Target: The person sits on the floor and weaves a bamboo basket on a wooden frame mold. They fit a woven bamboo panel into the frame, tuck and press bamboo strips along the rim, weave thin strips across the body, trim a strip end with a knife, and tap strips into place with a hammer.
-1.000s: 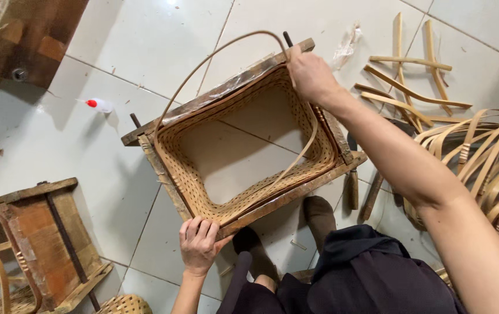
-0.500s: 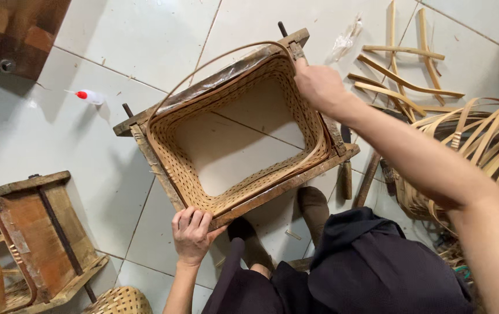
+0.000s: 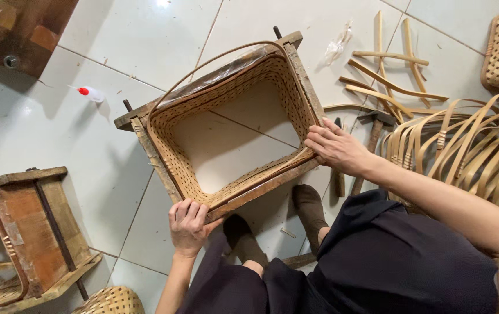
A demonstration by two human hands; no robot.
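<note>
On the white tiled floor (image 3: pixel 116 145), directly in front of the seated person, stands a woven basket (image 3: pixel 226 128) seated inside a rectangular wooden frame (image 3: pixel 261 189); the basket has no bottom, so the tiles show through its centre. A thin cane strip (image 3: pixel 203 64) arches over the far rim.

The left hand (image 3: pixel 187 227) grips the near-left corner of the frame, fingers curled closed over the top edge. The right hand (image 3: pixel 338 146) rests on the near-right corner, fingers nearly straight and laid flat across the rim and weave, pressing rather than clasping.

To do this step well, it appears best that both hands bear evenly on opposite ends of the near rail, so that the frame stays square and the weave sits flush against the wood. The feet in dark socks (image 3: pixel 310 206), placed just beside the near rail, can brace it.

A hammer (image 3: pixel 371 131) lies near the right hand; loose bamboo splints (image 3: pixel 389 81) and a bundle of curved strips (image 3: pixel 470 145) lie to the right. A second wooden frame (image 3: pixel 23 232) stands well apart on the left.
</note>
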